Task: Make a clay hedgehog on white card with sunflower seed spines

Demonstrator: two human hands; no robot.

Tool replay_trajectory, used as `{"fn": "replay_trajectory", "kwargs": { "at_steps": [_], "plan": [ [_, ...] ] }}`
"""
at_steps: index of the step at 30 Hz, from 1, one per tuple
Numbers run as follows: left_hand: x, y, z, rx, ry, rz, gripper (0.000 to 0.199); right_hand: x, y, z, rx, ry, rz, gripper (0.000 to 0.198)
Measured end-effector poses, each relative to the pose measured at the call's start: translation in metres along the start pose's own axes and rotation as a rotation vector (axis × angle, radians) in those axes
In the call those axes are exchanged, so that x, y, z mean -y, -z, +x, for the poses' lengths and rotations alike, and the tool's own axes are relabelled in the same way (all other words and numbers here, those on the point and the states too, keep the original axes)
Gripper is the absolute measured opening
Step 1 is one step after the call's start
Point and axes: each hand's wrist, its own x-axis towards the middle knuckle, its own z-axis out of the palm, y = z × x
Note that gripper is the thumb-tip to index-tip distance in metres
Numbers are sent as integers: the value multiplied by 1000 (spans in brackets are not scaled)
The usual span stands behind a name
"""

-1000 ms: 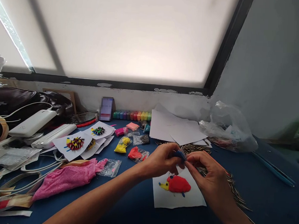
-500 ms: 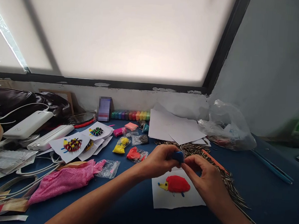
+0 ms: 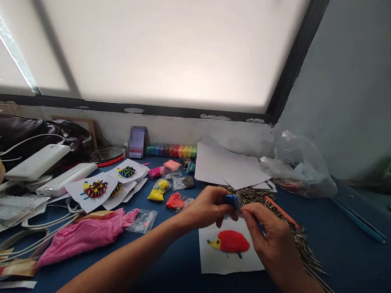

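Note:
Above a white sheet, my left hand (image 3: 210,208) grips a small clear packet of blue modelling clay (image 3: 231,200). My right hand (image 3: 266,226) is closed in a pinch at the packet's right end, close by the left fingertips. Beneath them lies the sheet of paper (image 3: 215,263) with a hedgehog figure (image 3: 233,241) in clay: a red body, a yellow face with a dark eye, a blue nose and one blue foot. Another foot shows only as a drawn outline. My right hand covers the sheet's right side.
Striped seeds (image 3: 304,246) lie spread behind and right of the sheet. Opened bags of yellow clay (image 3: 158,192) and red clay (image 3: 176,201) are left of my hands. Finished hedgehog cards (image 3: 95,190), a pink cloth (image 3: 84,237) and power banks (image 3: 37,162) lie further left. White paper (image 3: 227,164) is stacked behind.
The right fingers have drawn slightly right along the packet, and its clear plastic end now shows between the hands. The blue clay stays in my left hand.

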Motion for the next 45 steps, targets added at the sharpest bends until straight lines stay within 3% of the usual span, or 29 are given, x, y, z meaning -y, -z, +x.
{"fn": "replay_trajectory", "kwargs": {
  "at_steps": [6,9,19,27,33,39,45],
  "plan": [
    [-5,2,0,29,13,56,8,0,7,4,53,-311,157,19],
    [-3,3,0,33,-14,90,8,2,8,6,110,-384,230,25],
    [-6,3,-6,84,29,237,10,1,3,4,109,-329,332,14],
    [-1,5,-3,86,14,198,9,0,-3,0,107,-169,141,13],
    [-6,13,-4,207,42,52,20,1,6,4,86,-225,132,25],
    [-9,22,-5,326,85,-71,42,10,16,8,88,-182,184,26],
    [0,20,-3,269,41,-72,50,9,17,7,78,-317,276,23]
  ]
}}
